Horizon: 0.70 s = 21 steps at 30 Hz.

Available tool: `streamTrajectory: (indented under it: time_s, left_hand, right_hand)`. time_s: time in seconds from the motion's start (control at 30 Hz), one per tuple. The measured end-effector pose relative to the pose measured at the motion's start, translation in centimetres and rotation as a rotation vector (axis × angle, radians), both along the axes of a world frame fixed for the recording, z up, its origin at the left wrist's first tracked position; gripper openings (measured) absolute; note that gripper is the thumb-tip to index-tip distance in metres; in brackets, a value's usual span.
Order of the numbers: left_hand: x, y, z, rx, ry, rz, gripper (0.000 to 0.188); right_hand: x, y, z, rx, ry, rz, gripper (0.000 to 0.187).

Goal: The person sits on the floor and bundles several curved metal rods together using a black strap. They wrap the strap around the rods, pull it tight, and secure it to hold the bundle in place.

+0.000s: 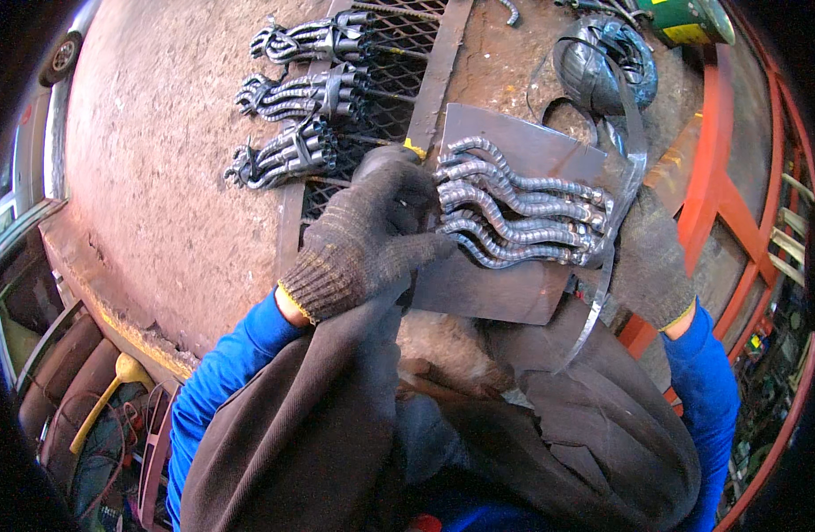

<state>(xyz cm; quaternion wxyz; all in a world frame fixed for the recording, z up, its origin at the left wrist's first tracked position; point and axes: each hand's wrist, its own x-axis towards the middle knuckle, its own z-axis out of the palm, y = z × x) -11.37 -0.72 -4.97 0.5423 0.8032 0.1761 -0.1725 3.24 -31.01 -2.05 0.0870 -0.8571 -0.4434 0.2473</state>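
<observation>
A bundle of wavy, ribbed metal bars (pixel 505 213) lies across a flat metal plate (pixel 505 297) over my lap. My gloved left hand (pixel 368 226) is closed around the bundle's left end, its thumb along the near side. At the right end, a shiny dark plastic strip (pixel 634 164) crosses the bars and its loose tail hangs toward my knee. My gloved right hand (pixel 651 253) is against that end, behind the strip; its fingertips are mostly hidden.
Three tied bundles of similar bars (pixel 305 97) rest at the upper left beside metal mesh (pixel 399 53). A wound roll of dark strip (pixel 607 62) sits at the upper right, near a green can (pixel 687 19). Orange-red metal framing (pixel 713 160) stands at right.
</observation>
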Motion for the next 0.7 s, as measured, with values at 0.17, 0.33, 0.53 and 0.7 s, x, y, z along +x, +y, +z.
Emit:
streamTrajectory:
  time_s: [0.17,0.33,0.53,0.7]
  left_hand:
    - [0.6,0.3,-0.2,0.017,-0.152,0.022,0.067]
    - [1.4,1.1,-0.7,0.341,-0.39,-0.226,0.089]
    - [0.9,0.9,-0.5,0.124,-0.218,-0.17,0.077]
    - [0.0,1.1,-2.3,0.145,-0.397,-0.242,0.077]
  right_hand:
    - [-0.5,0.6,-0.5,0.154,0.089,-0.125,0.052]
    - [0.0,-0.1,-0.8,0.048,-0.002,-0.045,0.055]
    - [0.0,-0.5,-1.2,0.066,0.051,-0.087,0.055]
    - [-0.1,0.0,-0.6,0.068,-0.023,-0.049,0.054]
